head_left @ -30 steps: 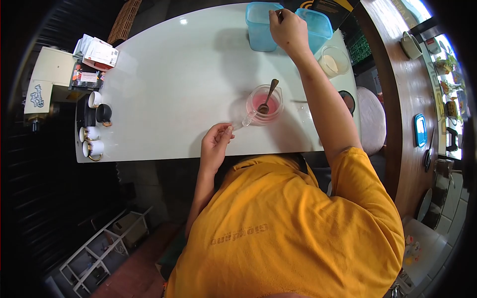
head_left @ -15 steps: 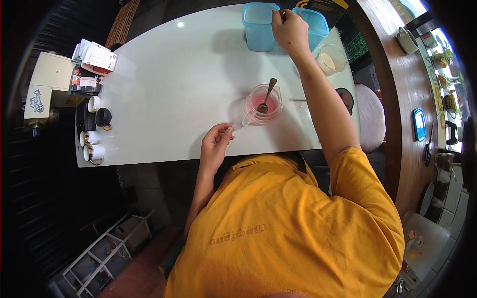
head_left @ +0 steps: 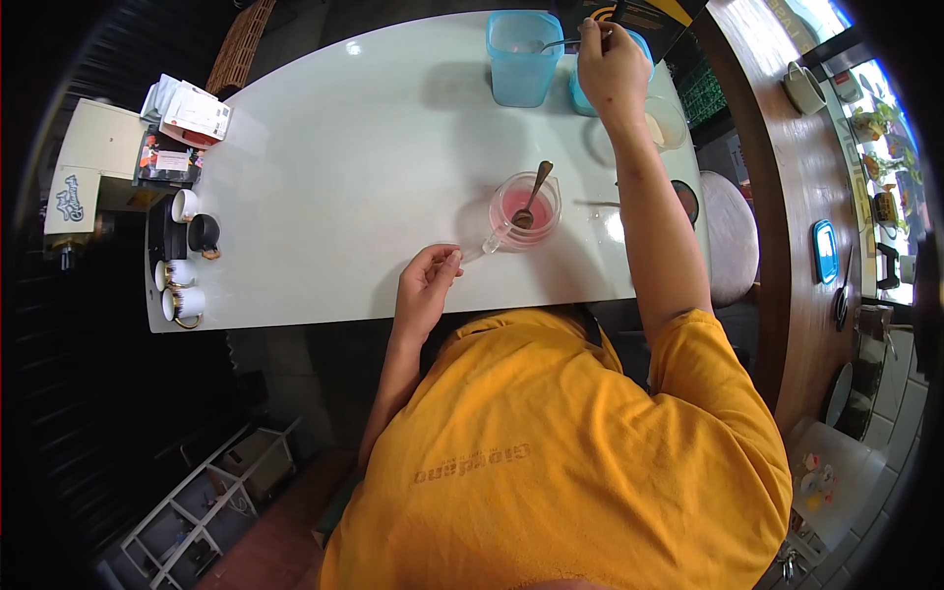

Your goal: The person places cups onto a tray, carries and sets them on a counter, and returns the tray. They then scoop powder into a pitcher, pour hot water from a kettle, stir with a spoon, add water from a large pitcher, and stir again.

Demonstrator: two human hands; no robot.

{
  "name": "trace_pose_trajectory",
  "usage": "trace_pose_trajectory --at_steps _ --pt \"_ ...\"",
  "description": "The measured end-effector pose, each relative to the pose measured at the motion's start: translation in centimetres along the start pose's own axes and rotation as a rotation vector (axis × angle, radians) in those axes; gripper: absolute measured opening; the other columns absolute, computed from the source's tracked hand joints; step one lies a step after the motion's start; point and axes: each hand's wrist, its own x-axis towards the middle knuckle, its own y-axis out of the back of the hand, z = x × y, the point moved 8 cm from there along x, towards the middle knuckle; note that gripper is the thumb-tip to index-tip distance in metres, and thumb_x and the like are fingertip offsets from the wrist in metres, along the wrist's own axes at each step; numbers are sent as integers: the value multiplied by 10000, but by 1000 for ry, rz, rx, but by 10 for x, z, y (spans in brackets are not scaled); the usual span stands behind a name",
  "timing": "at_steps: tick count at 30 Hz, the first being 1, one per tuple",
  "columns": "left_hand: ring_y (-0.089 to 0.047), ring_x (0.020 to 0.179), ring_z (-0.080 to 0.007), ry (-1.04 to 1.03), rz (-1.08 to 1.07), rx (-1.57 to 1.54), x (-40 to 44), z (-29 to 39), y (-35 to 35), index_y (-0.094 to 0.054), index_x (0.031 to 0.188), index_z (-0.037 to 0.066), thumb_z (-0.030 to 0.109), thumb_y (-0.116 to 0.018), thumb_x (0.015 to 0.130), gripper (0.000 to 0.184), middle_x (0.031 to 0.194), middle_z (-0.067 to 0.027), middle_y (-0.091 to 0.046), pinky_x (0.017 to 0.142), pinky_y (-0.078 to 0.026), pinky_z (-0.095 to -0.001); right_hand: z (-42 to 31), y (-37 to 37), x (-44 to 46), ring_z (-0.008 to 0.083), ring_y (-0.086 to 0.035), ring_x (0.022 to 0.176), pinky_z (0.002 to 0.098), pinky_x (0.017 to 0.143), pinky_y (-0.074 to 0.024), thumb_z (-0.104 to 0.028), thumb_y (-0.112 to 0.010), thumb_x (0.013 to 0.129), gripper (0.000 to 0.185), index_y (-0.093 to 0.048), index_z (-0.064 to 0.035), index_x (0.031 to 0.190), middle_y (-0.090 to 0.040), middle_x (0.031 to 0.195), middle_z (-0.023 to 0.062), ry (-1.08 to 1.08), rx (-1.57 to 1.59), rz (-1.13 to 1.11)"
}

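A clear jug (head_left: 557, 224) of pink liquid stands on the table, with a metal spoon (head_left: 540, 180) leaning in it. The fingers of my left hand (head_left: 429, 280) are pinched at the end of the jug's clear handle. My right hand (head_left: 612, 74) is closed on a second spoon (head_left: 562, 43), its handle running through the fingers. That spoon's far end lies over the rim of a tall blue container (head_left: 519, 81). Another blue container (head_left: 580, 96) is partly hidden behind my right hand. Beside my right forearm is a clear tub (head_left: 670, 121) with pale contents.
On the white table (head_left: 344, 187), several mugs (head_left: 184, 303) and a stack of papers (head_left: 192, 110) line the left end. A dark round object (head_left: 685, 202) lies right of my forearm. A wooden counter (head_left: 787, 197) runs along the right, holding a blue-rimmed lid (head_left: 826, 251).
My right hand has moved right, from between the blue containers to over the right one, and the spoon in it now shows. My left hand has stayed at the jug's handle.
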Motion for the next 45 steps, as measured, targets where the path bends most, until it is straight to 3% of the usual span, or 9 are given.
trace_pose_trajectory --at_steps 7,32,45 --pt "-591 795 -81 10 -9 -12 1 -2 -1 -612 1081 16 214 -608 938 244 914 -13 -634 692 -441 -216 3 13 -1 154 -683 715 277 713 -504 -316 -563 920 317 -690 -27 942 -713 757 59 -62 87 48" --pt "-601 815 -89 19 -6 -15 0 -6 -8 -614 1094 28 221 -610 937 248 947 -16 -641 701 -443 -225 8 17 1 161 -679 679 287 677 -502 -309 -557 918 313 -701 -31 933 -704 726 65 -50 47 60" --pt "-609 820 -96 32 -22 -12 3 -6 -9 -615 1095 30 230 -611 935 256 948 -18 -652 705 -449 -230 18 33 0 92 -636 678 228 644 -475 -236 -560 942 253 -683 -16 933 -699 762 44 -117 274 116"
